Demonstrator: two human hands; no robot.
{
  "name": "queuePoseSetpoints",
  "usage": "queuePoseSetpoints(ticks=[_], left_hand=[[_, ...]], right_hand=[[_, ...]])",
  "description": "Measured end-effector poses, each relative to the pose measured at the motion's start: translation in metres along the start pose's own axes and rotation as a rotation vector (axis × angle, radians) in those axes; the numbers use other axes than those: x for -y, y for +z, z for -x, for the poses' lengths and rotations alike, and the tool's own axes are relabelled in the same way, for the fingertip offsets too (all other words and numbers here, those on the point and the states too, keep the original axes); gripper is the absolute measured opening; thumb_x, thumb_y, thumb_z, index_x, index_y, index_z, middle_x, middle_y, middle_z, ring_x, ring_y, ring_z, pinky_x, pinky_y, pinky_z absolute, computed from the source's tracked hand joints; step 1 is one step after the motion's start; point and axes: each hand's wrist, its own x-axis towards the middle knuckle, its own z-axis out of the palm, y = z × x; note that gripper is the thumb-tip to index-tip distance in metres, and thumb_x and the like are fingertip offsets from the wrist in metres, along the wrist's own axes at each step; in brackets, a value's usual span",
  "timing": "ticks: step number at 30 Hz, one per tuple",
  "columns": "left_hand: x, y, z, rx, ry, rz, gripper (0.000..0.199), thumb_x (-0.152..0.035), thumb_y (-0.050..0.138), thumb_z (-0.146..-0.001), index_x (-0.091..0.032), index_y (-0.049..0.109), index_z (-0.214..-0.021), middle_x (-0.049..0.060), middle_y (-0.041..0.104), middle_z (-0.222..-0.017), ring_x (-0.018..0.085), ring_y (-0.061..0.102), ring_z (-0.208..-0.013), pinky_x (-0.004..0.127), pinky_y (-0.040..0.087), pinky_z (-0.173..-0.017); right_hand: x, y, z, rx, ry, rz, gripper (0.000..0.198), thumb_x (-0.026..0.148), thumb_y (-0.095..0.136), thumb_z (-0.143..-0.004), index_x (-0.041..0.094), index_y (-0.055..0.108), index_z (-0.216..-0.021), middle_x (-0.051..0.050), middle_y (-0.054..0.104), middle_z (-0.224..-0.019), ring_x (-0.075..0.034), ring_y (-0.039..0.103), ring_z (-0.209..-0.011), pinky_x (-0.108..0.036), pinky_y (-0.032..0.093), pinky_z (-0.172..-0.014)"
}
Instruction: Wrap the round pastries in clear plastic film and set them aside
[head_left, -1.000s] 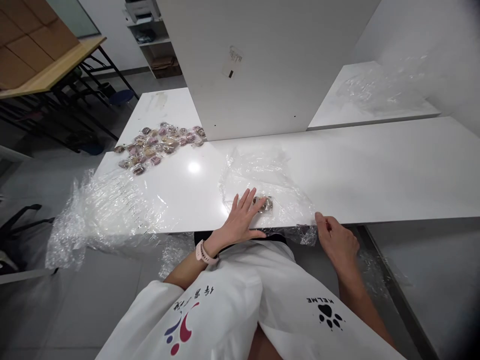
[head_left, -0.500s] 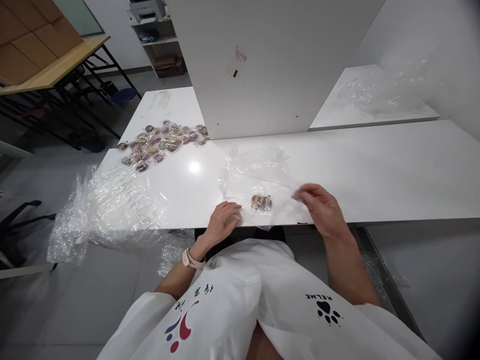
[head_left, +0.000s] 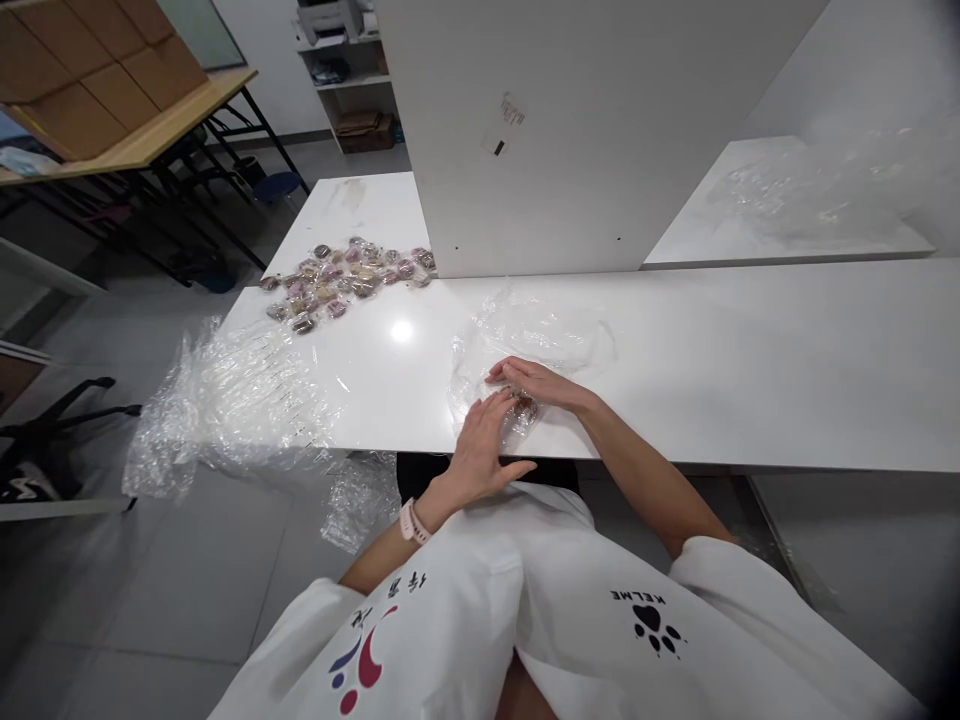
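A small clear packet with brown pieces (head_left: 526, 408) lies near the table's front edge, partly covered by my hands. Under and behind it spreads a crinkled sheet of clear plastic film (head_left: 559, 335). My left hand (head_left: 484, 445) rests at the packet's left side, fingers stretched out and thumb spread toward me. From the right, my right hand (head_left: 538, 382) reaches over the packet's far side, its fingers extended flat on the film. The fingertips of both hands are close together, and neither hand is wrapped around anything.
Several small wrapped packets (head_left: 341, 280) lie spread at the table's left. A stack of clear plastic bags (head_left: 247, 395) hangs over the left front edge. A white upright panel (head_left: 555, 150) stands behind the film. More plastic film (head_left: 810, 190) lies at the back right.
My right hand has moved left, from beside the film to over the packet. My left hand has shifted right against it, and the film is now folded over near the packet.
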Motion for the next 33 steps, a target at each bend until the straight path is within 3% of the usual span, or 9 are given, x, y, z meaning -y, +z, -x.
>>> queuePoseSetpoints(ticks=[3, 6, 9, 14, 17, 22, 26, 30, 33], left_hand=[[0.007, 0.016, -0.004, 0.071, -0.028, 0.013, 0.09, -0.055, 0.065, -0.085, -0.022, 0.017, -0.154, 0.019, 0.038, -0.154, 0.035, 0.038, -0.142, 0.057, 0.037, -0.113], [0.021, 0.017, -0.002, 0.048, -0.11, 0.061, 0.07, -0.043, 0.059, -0.092, -0.023, 0.028, -0.151, 0.016, 0.05, -0.146, 0.031, 0.05, -0.133, 0.051, 0.045, -0.106], [0.029, 0.009, -0.004, -0.004, -0.194, 0.151, 0.045, -0.028, 0.05, -0.096, -0.025, 0.042, -0.141, 0.011, 0.063, -0.134, 0.025, 0.061, -0.122, 0.044, 0.049, -0.101], [0.036, -0.001, -0.035, -0.046, -0.495, 0.188, 0.02, -0.03, 0.051, -0.096, -0.024, 0.06, -0.112, 0.002, 0.075, -0.084, 0.018, 0.07, -0.073, 0.03, 0.052, -0.071], [0.041, -0.007, -0.058, -0.045, -0.593, 0.1, 0.017, -0.027, 0.053, -0.093, -0.022, 0.063, -0.106, 0.0, 0.07, -0.07, 0.019, 0.067, -0.066, 0.03, 0.048, -0.067], [0.037, -0.012, -0.067, -0.25, -0.35, -0.191, 0.034, -0.017, 0.046, -0.092, -0.02, 0.054, -0.125, 0.012, 0.066, -0.122, 0.026, 0.062, -0.112, 0.04, 0.048, -0.091], [0.038, -0.005, -0.056, 0.033, 0.038, -0.169, 0.045, -0.02, 0.056, -0.09, -0.022, 0.049, -0.134, 0.011, 0.058, -0.139, 0.027, 0.051, -0.13, 0.046, 0.038, -0.108], [0.053, 0.001, -0.049, 0.079, -0.077, -0.122, 0.041, -0.019, 0.055, -0.091, -0.019, 0.049, -0.132, 0.012, 0.062, -0.132, 0.026, 0.057, -0.12, 0.042, 0.047, -0.097], [0.056, -0.003, -0.047, 0.066, -0.149, -0.081, 0.023, -0.022, 0.051, -0.095, -0.02, 0.057, -0.118, 0.009, 0.07, -0.111, 0.022, 0.063, -0.1, 0.034, 0.05, -0.083]], right_hand=[[-0.004, -0.01, 0.022, 0.055, -0.051, 0.146, 0.053, 0.055, 0.052, -0.092, 0.027, 0.055, -0.137, -0.008, 0.056, -0.142, -0.024, 0.053, -0.13, -0.043, 0.045, -0.107], [-0.015, -0.012, 0.044, 0.089, -0.126, 0.361, 0.076, 0.055, 0.066, -0.082, 0.032, 0.042, -0.149, -0.006, 0.048, -0.15, -0.026, 0.046, -0.137, -0.043, 0.042, -0.11], [-0.025, 0.0, 0.056, -0.055, -0.222, 0.445, 0.064, 0.054, 0.059, -0.088, 0.031, 0.047, -0.146, -0.007, 0.051, -0.147, -0.027, 0.046, -0.135, -0.047, 0.04, -0.111], [-0.028, 0.02, 0.044, -0.318, -0.155, 0.383, 0.041, 0.051, 0.048, -0.094, 0.027, 0.064, -0.124, -0.006, 0.069, -0.118, -0.024, 0.062, -0.109, -0.041, 0.049, -0.094], [-0.024, 0.02, 0.024, -0.451, -0.019, 0.337, 0.039, 0.056, 0.05, -0.092, 0.024, 0.068, -0.107, -0.002, 0.07, -0.081, -0.02, 0.065, -0.076, -0.034, 0.05, -0.074], [-0.019, 0.013, -0.006, -0.518, 0.134, 0.231, 0.036, 0.059, 0.057, -0.086, 0.024, 0.063, -0.095, 0.005, 0.059, -0.058, -0.016, 0.058, -0.052, -0.028, 0.044, -0.059], [-0.019, 0.012, -0.005, -0.543, 0.113, 0.299, 0.036, 0.056, 0.056, -0.088, 0.023, 0.065, -0.099, 0.001, 0.064, -0.068, -0.015, 0.058, -0.058, -0.029, 0.046, -0.062], [-0.026, 0.015, 0.02, -0.424, -0.096, 0.396, 0.055, 0.051, 0.064, -0.085, 0.029, 0.055, -0.135, -0.008, 0.058, -0.129, -0.015, 0.061, -0.077, -0.033, 0.052, -0.076], [-0.029, 0.02, 0.043, -0.346, -0.143, 0.493, 0.052, 0.044, 0.061, -0.088, 0.032, 0.053, -0.138, -0.007, 0.055, -0.133, -0.016, 0.061, -0.078, -0.035, 0.051, -0.08]])
